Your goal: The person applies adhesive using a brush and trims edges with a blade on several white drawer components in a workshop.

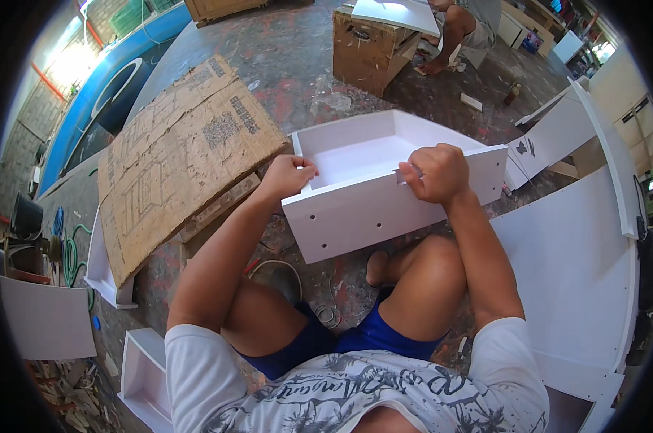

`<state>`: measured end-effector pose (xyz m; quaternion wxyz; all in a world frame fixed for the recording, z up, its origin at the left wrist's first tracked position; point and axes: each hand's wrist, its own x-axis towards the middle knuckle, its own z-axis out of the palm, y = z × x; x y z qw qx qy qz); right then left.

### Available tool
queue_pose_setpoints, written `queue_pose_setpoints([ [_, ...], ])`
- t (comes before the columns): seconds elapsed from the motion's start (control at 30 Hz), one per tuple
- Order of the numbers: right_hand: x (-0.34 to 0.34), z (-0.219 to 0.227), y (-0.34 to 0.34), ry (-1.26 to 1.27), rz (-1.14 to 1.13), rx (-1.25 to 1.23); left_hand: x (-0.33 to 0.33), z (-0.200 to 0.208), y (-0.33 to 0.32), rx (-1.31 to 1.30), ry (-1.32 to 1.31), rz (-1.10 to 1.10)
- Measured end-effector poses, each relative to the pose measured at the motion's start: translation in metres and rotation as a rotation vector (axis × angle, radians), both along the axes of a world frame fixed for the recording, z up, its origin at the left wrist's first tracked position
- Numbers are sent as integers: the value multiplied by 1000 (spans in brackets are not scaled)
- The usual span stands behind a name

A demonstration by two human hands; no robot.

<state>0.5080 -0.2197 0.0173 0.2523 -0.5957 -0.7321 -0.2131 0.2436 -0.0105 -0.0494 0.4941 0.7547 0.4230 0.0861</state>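
Observation:
A white drawer box (348,155) stands tilted in front of me, above my knees. Its long front panel (413,206) faces me and has several small dark holes. At the left corner my left hand (290,175) is closed on the drawer's side wall, fingers bent over the edge. My right hand (440,173) makes a fist at the top edge of the front panel, toward its right part. A small pale bit shows beside the right thumb; what it is cannot be made out.
A worn cardboard sheet (189,151) lies over a wooden support at left. White panels (572,267) lean at right; another white drawer box (144,379) sits lower left. A wooden box (369,54) stands ahead, beside another person (460,32). Wire (331,315) lies between my feet.

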Motion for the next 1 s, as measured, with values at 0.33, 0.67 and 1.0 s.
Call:
queue_pose_setpoints([
  [0.33, -10, -11, 25, 67, -7, -169, -18, -36, 13, -138, -15, 18],
  [0.67, -15, -14, 30, 83, 20, -144, -20, -47, 23, -111, 6, 9],
  [1.0, -13, -15, 27, 85, 23, -171, -17, -57, 26, -139, 34, 1],
])
